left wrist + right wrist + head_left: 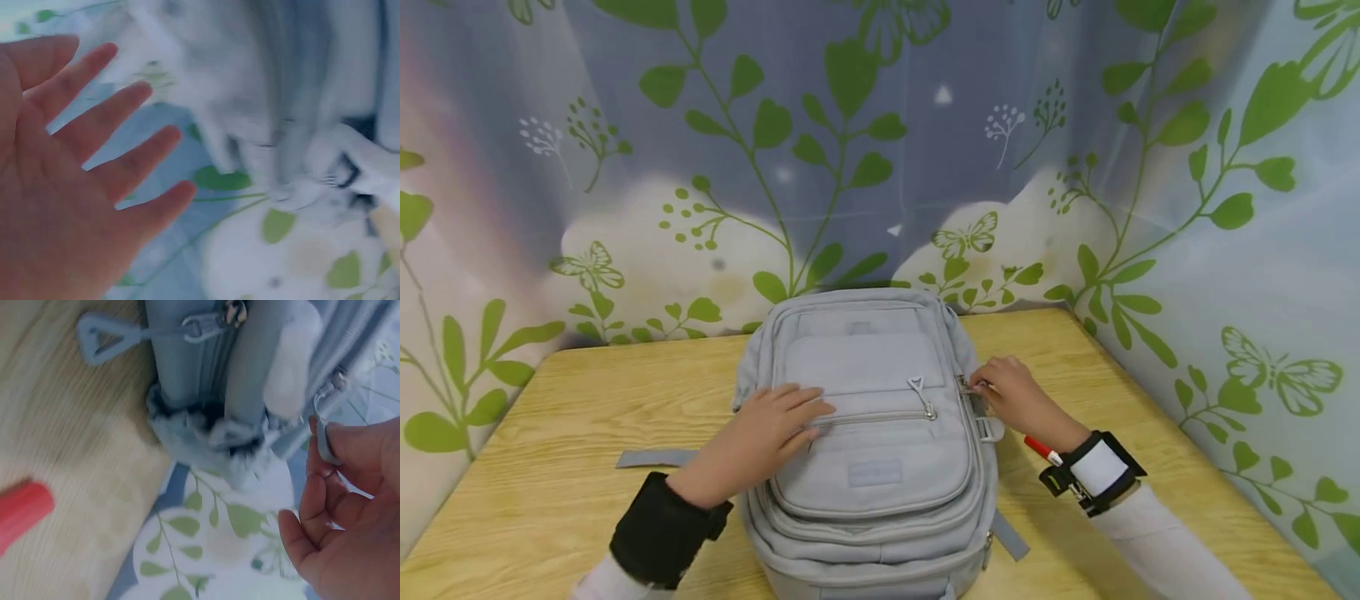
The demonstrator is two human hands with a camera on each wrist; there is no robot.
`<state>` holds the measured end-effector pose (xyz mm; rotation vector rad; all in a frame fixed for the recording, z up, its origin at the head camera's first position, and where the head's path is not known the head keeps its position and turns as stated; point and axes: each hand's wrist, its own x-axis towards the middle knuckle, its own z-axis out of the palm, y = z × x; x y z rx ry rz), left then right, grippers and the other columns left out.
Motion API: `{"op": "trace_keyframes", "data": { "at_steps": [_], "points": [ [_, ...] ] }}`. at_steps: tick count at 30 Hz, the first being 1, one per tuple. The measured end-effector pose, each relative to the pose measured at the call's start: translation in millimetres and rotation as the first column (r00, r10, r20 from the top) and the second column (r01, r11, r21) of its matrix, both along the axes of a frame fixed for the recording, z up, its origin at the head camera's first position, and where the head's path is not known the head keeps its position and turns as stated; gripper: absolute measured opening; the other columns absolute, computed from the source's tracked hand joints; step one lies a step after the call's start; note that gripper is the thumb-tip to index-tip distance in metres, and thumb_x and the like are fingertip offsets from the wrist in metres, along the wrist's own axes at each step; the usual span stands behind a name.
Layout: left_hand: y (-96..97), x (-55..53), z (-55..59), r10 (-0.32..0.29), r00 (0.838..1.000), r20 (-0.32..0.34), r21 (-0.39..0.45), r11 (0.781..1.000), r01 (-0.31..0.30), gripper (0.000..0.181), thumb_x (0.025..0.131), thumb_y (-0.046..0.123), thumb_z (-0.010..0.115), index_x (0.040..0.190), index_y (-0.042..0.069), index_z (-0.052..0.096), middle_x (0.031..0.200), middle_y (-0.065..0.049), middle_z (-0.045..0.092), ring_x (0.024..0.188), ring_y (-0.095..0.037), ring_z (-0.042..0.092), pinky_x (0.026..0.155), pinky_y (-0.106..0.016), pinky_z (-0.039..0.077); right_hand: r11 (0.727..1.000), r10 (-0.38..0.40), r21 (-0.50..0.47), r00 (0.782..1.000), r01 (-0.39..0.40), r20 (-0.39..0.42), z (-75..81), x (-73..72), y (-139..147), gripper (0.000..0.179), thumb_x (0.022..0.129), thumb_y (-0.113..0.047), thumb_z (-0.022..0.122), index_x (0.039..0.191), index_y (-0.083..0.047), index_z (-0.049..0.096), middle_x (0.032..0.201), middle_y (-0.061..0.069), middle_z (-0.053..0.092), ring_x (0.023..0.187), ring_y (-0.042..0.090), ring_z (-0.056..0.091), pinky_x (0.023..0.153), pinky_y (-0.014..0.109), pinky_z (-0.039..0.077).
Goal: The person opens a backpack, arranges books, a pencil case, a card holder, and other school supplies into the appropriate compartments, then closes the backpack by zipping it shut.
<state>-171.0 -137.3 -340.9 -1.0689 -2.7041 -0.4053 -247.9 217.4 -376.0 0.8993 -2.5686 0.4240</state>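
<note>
A light grey backpack (865, 358) lies on the wooden table, its front panel facing up. My left hand (771, 433) lies over the left part of the front panel, near the front pocket's zipper (872, 417). In the left wrist view the fingers of that left hand (94, 156) are spread and hold nothing. At the bag's right side my right hand (1015, 396) pinches a zipper pull (325, 440) between thumb and forefinger. A triangular zipper pull (917, 387) lies on the front panel, and another triangular pull (103, 337) hangs free in the right wrist view.
The wooden table (595, 408) ends at a leaf-patterned curtain (820, 167) behind and to the right. Straps (655, 458) stick out beside the bag. A side buckle (991, 429) sits below my right hand. Something red (25, 509) shows near the right wrist.
</note>
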Motion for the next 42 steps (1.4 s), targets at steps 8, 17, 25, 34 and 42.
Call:
{"op": "trace_keyframes", "data": {
  "at_steps": [8,17,25,34,42],
  "points": [
    [7.1,-37.6,-20.5,0.067,0.986,0.152,-0.046,0.997,-0.061,0.052,0.092,0.035,0.046,0.14,0.02,0.032,0.147,-0.011,0.022,0.134,-0.041,0.012,0.1,-0.064,0.013,1.0,-0.031,0.01,0.982,0.029,0.185,4.3,35.3,11,0.005,0.088,-0.009,0.051,0.088,-0.005,0.055,0.077,-0.003,0.051,0.07,0.01,0.042,0.068,0.03,0.036],
    [19.7,-40.5,-25.2,0.105,0.988,0.111,-0.03,0.994,-0.102,0.053,0.091,0.035,0.048,0.139,0.019,0.033,0.146,-0.014,0.022,0.133,-0.043,0.013,0.097,-0.065,0.019,0.991,0.101,0.053,0.961,-0.119,0.259,21.8,85.3,9,0.003,0.088,-0.01,0.053,0.085,-0.012,0.052,0.077,-0.011,0.045,0.071,0.004,0.039,0.064,0.021,0.035],
    [26.6,-35.8,-23.1,0.201,0.973,0.11,-0.083,0.978,-0.192,0.052,0.091,0.038,0.048,0.139,0.022,0.034,0.145,-0.012,0.024,0.132,-0.043,0.015,0.096,-0.064,0.022,0.898,0.434,-0.111,0.815,-0.425,0.385,19.8,127.4,-12,0.007,0.092,-0.015,0.045,0.085,-0.016,0.045,0.076,-0.01,0.038,0.071,-0.002,0.032,0.059,0.014,0.032],
    [36.9,-37.7,-24.8,0.178,0.973,0.145,-0.092,0.982,-0.165,0.052,0.092,0.039,0.045,0.139,0.022,0.033,0.145,-0.013,0.023,0.132,-0.044,0.014,0.096,-0.064,0.023,0.905,0.404,-0.046,0.823,-0.422,0.399,28.8,143.0,-32,0.008,0.091,-0.013,0.051,0.086,-0.019,0.05,0.078,-0.015,0.043,0.074,-0.003,0.037,0.064,0.01,0.036],
    [42.0,-9.5,14.5,0.07,0.965,0.251,-0.118,0.992,-0.041,0.048,0.091,0.034,0.049,0.134,0.017,0.04,0.137,-0.018,0.035,0.121,-0.036,0.038,0.092,-0.048,0.036,0.977,0.211,-0.07,0.905,-0.2,0.369,48.3,140.2,-19,0.01,0.091,-0.026,0.05,0.093,-0.022,0.059,0.082,-0.018,0.051,0.07,-0.004,0.041,0.059,0.015,0.038]
  ]
}}
